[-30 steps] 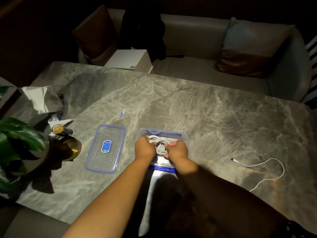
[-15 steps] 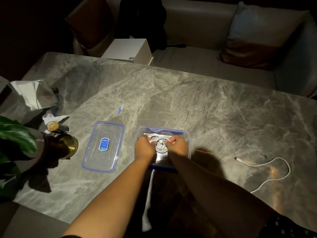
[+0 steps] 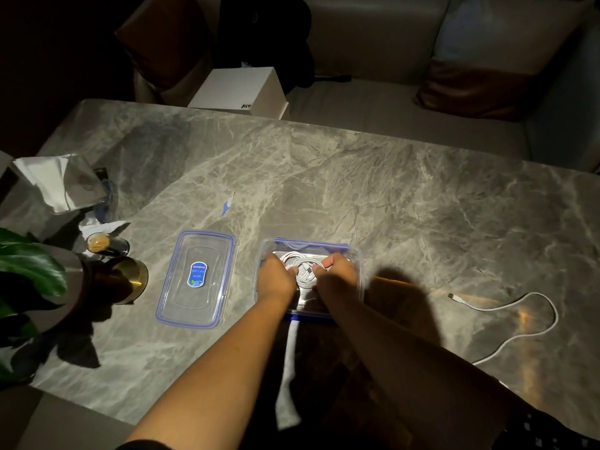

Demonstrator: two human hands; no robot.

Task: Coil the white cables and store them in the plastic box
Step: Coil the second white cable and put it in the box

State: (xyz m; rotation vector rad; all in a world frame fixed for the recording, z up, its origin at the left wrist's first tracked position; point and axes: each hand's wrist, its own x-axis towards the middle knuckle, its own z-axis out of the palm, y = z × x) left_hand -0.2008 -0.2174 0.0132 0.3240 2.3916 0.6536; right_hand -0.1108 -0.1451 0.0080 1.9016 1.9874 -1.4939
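A clear plastic box (image 3: 356, 254) with blue trim sits on the marble table, near its front edge. Inside it lies a coiled white cable (image 3: 305, 271). My left hand (image 3: 276, 280) and my right hand (image 3: 334, 276) are both down in the box, fingers curled on the coil from either side. The box's clear lid (image 3: 196, 280), with a blue sticker, lies flat just to the left. A second white cable (image 3: 519, 313) lies loose and uncoiled on the table to the right.
At the left edge stand a leafy plant (image 3: 29, 267), a brass cup (image 3: 128, 279), a small jar (image 3: 105, 243) and crumpled tissues (image 3: 55, 180). A small blue item (image 3: 227, 206) lies behind the lid. Beyond the marble table (image 3: 373, 183) are a sofa with cushions and a white carton (image 3: 240, 90).
Both hands stay in the box on the coil, pressing it slightly lower and further in. The view has tilted a little; the loose cable has not moved.
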